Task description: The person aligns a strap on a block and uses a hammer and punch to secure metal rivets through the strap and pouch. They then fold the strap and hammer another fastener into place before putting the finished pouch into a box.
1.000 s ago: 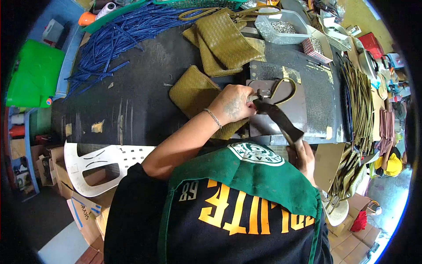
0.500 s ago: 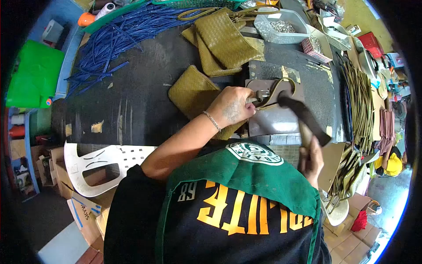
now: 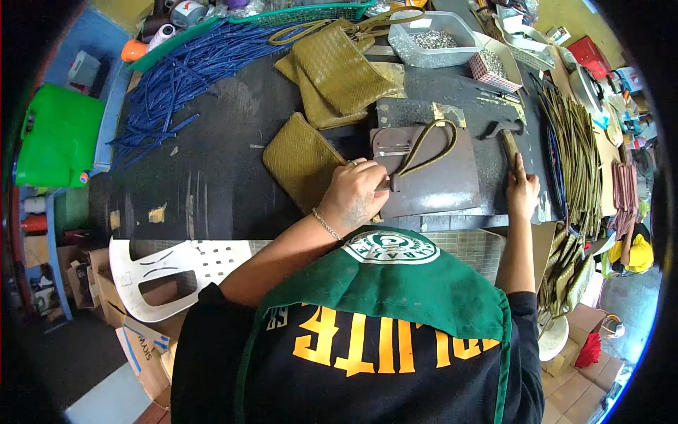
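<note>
My right hand (image 3: 522,192) is wrapped round the wooden handle of a hammer (image 3: 510,145), whose dark head rests at the right of the table. My left hand (image 3: 358,189) is closed at the left edge of a brown pad (image 3: 441,187), beside an olive woven pouch (image 3: 300,152). A thin olive strap loop (image 3: 452,145) lies on the pad, its lower end close to my left fingertips. What those fingers pinch is hidden. Slim metal tools (image 3: 390,150) lie on the pad's upper left part.
More olive pouches (image 3: 339,74) lie behind. A clear bin (image 3: 434,42) and a checked box (image 3: 494,67) hold small metal pieces. Blue strips (image 3: 176,78) are heaped at left, olive strips (image 3: 583,162) at right. A white chair (image 3: 152,272) stands at the near edge.
My right hand has moved the hammer right, away from the strap. My left hand has drawn back towards me and left, and the metal tools now lie on the pad. The view has shifted slightly.
</note>
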